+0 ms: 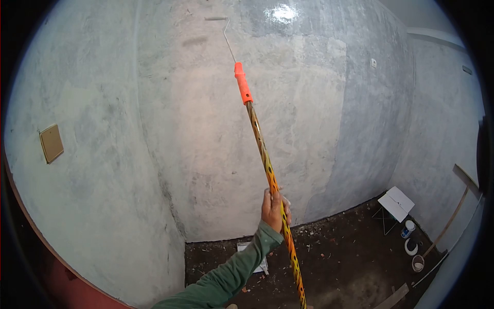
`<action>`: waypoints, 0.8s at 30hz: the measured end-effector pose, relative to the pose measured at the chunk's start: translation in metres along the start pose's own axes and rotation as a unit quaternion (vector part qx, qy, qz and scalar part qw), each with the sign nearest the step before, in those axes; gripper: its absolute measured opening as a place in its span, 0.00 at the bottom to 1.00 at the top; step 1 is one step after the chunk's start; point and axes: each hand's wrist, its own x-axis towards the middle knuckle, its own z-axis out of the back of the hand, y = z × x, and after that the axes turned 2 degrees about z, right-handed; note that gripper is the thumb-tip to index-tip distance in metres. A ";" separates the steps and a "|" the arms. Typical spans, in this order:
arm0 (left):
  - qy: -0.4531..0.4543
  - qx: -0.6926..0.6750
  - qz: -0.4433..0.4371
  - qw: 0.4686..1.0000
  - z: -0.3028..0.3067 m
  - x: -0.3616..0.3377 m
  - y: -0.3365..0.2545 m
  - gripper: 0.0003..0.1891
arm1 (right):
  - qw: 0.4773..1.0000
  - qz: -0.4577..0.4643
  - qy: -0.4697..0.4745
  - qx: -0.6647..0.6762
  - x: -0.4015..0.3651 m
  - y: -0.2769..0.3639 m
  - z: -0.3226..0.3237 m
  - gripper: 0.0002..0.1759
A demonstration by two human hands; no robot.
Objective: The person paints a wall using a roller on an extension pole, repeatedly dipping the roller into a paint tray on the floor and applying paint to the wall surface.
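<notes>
My left hand (pixel 276 210), in a green sleeve, is closed around a yellow, orange and black patterned pole (pixel 263 154). The pole slants up and away from me. At its upper end sits the orange handle (pixel 243 85) of a paint roller. From it a thin bent wire frame (pixel 228 41) leads to the roller head (pixel 216 19), which is at the upper wall, with a shadow below it; whether it touches cannot be told. The pole's lower end runs out of the bottom edge. My right hand is not in view.
The wall (pixel 247 154) is patchy white and grey. Behind my forearm, a partly hidden white tray (pixel 263 265) lies on the dark floor (pixel 339 257). At right stand a small folding table (pixel 396 204), several buckets (pixel 408 228) and a long-handled tool (pixel 450 219). A brown square plate (pixel 51 144) marks the left wall.
</notes>
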 end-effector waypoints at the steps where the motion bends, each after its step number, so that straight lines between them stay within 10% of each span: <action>1: -0.001 -0.001 0.003 1.000 -0.002 -0.013 0.005 0.19 | 0.999 0.034 -0.026 0.021 0.013 0.012 -0.002 0.15; 7: 0.084 -0.005 0.020 0.996 -0.006 -0.034 0.007 0.24 | 0.988 0.090 -0.088 0.088 0.049 0.056 0.004 0.15; 12: 0.021 -0.084 0.005 0.996 0.003 0.096 -0.059 0.46 | 0.987 0.080 -0.061 0.122 0.023 0.014 -0.014 0.13; 24: -0.035 0.030 0.063 0.997 0.015 0.194 -0.068 0.19 | 0.997 -0.054 0.025 0.048 0.001 -0.006 -0.020 0.17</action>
